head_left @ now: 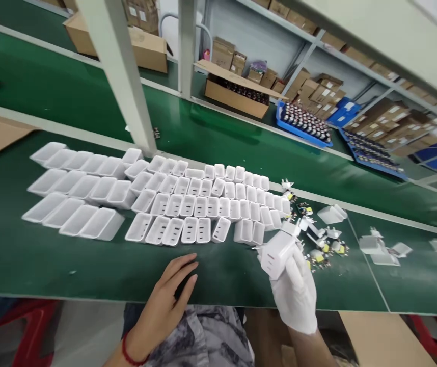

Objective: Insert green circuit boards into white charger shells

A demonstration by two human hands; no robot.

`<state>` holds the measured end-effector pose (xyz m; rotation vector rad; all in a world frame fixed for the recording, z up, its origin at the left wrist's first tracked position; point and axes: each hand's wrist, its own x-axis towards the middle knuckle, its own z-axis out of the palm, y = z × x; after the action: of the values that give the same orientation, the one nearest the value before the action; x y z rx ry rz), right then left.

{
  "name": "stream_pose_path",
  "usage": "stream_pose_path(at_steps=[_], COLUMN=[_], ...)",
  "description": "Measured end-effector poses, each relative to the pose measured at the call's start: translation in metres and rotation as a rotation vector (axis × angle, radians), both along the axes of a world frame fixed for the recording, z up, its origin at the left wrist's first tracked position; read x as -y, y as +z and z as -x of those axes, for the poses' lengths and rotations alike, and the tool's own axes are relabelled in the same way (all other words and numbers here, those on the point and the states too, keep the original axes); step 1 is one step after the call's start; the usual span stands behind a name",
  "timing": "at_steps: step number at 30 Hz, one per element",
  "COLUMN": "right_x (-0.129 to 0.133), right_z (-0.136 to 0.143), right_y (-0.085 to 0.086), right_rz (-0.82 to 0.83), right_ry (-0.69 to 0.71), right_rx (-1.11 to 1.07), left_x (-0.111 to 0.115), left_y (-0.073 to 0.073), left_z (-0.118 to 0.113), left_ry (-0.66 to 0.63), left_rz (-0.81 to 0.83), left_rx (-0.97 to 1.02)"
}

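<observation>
My right hand [297, 290], in a white glove, is closed around a white plastic charger housing [277, 255] with slots in its end face. It is held just above the green bench, at the right end of the rows. My bare left hand [170, 290] rests by the bench's near edge with its fingers apart and nothing in them. Beyond it stand rows of white open-topped housings [172, 230], many with slots in the bottom. Small circuit boards [320, 255] with yellow parts lie right of my gloved hand, among loose white plastic pieces [316, 232].
More white housing parts [381, 250] lie farther right on the bench [100, 270]. A pale post [123, 76] rises behind the rows. Across the green belt [218, 122] are a cardboard box [236, 97] and blue trays [304, 133] full of small parts. Shelves hold cartons.
</observation>
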<state>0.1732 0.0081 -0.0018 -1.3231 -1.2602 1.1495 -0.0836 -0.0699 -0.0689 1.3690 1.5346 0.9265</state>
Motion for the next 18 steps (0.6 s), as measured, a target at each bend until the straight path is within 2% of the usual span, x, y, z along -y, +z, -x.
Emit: stream_pose_path(at_steps=[3, 5, 9, 11, 14, 16, 18], right_x=[-0.024, -0.036, -0.049, -0.057, -0.085, -0.120, -0.168], right_z=[0.000, -0.001, -0.009, -0.014, -0.022, -0.028, -0.031], right_y=[0.024, 0.028, 0.024, 0.024, 0.029, 0.034, 0.037], right_rz=[0.114, 0.195, 0.247, 0.199, -0.004, -0.128, -0.221], right_ry=[-0.044, -0.089, -0.109, -0.050, 0.005, -0.027, -0.075], right_rx=[-0.397, -0.606, -0.632, -0.499, -0.099, 0.149, 0.373], left_x=[-0.003, -0.007, -0.017, -0.022, -0.029, -0.035, -0.042], left_y=[-0.007, -0.008, -0.008, -0.010, -0.015, -0.015, -0.014], left_z=[0.000, -0.001, -0.001, 0.000, -0.001, -0.005, -0.012], left_ry=[0.023, 0.030, 0.077, 0.069, 0.030, 0.052, 0.068], left_rz=[0.076, 0.102, 0.083, -0.014, -0.189, -0.294, -0.409], left_rx=[0.091, 0.101, 0.038, -0.049, -0.212, -0.295, -0.359])
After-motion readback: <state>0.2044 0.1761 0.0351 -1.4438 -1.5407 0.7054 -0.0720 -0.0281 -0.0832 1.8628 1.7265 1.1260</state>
